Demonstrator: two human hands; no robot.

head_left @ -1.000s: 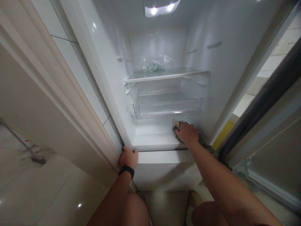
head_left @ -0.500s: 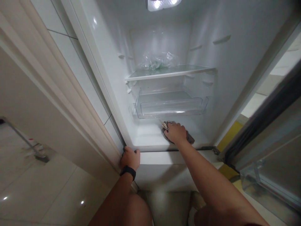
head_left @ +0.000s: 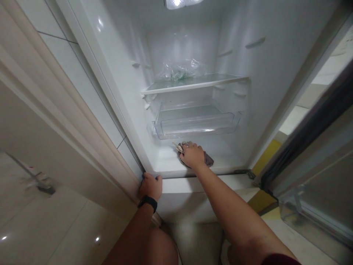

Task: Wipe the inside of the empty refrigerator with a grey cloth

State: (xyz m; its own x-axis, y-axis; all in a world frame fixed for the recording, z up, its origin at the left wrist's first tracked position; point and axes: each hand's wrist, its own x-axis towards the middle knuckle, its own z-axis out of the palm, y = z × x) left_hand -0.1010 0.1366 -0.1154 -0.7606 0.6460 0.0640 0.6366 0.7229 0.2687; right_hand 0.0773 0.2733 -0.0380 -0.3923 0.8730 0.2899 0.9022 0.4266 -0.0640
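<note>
My right hand (head_left: 193, 154) is closed on a bunched grey-brown cloth (head_left: 209, 159), pressed against the white floor (head_left: 164, 159) of an open refrigerator. A thin pale strip sticks out of the cloth by my thumb; I cannot make out what it is. At the refrigerator's lower left front corner, my left hand (head_left: 151, 186) grips the edge, its fingertips partly hidden. A black watch (head_left: 148, 203) sits on that wrist. Just above the cloth is a clear plastic drawer (head_left: 198, 126).
Crumpled clear plastic (head_left: 182, 70) lies on the glass shelf (head_left: 198, 87) higher up. The refrigerator door (head_left: 322, 176) stands open on the right, with a clear bin low on it. A wooden frame (head_left: 82, 121) runs close along the left. My knees are below.
My right hand has slid left across the refrigerator floor with the cloth. My left hand keeps its hold on the corner. The view has shifted slightly.
</note>
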